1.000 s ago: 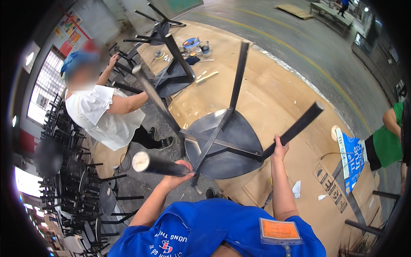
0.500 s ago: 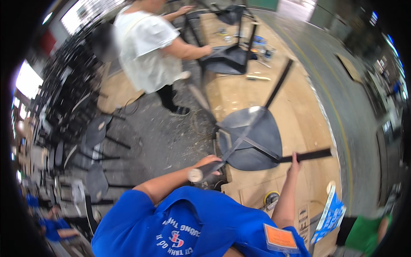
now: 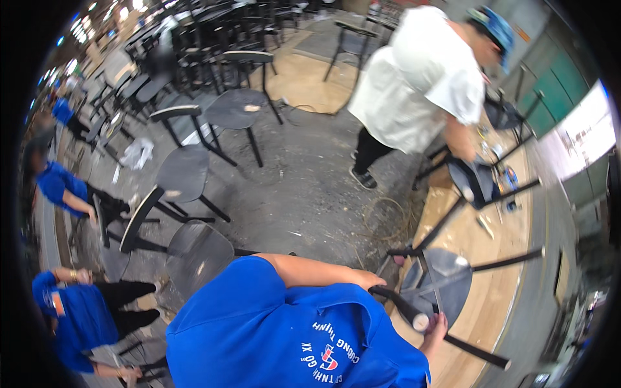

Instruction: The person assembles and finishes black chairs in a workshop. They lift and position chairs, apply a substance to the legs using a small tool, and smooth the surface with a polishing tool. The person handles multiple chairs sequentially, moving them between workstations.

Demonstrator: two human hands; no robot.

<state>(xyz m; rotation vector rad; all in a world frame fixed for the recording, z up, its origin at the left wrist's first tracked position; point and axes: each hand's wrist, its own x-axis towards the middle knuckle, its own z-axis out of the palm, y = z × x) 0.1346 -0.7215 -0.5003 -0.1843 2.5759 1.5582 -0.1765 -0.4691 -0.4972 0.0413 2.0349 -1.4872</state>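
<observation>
An upturned black chair [image 3: 457, 279] lies seat-down at the front of the long wooden worktable, its legs sticking out in several directions. One leg points toward me, showing a pale round end. My left hand [image 3: 367, 279] is closed on the chair's frame at its left side, the fingers partly hidden. Beside the pale leg end, my right hand [image 3: 437, 328] has its fingers closed round the near right part of the chair.
Across the table [image 3: 486, 258] a person in white [image 3: 414, 84] handles another upturned chair [image 3: 475, 181]. Black chairs [image 3: 184, 171] stand on the floor to my left, with people in blue [image 3: 81, 317] beyond. A cable [image 3: 385, 216] coils on the floor near the table.
My view has swung left, so the table and chair now appear farther right. My right hand has shifted from the outstretched right leg inward, close to the pale leg end.
</observation>
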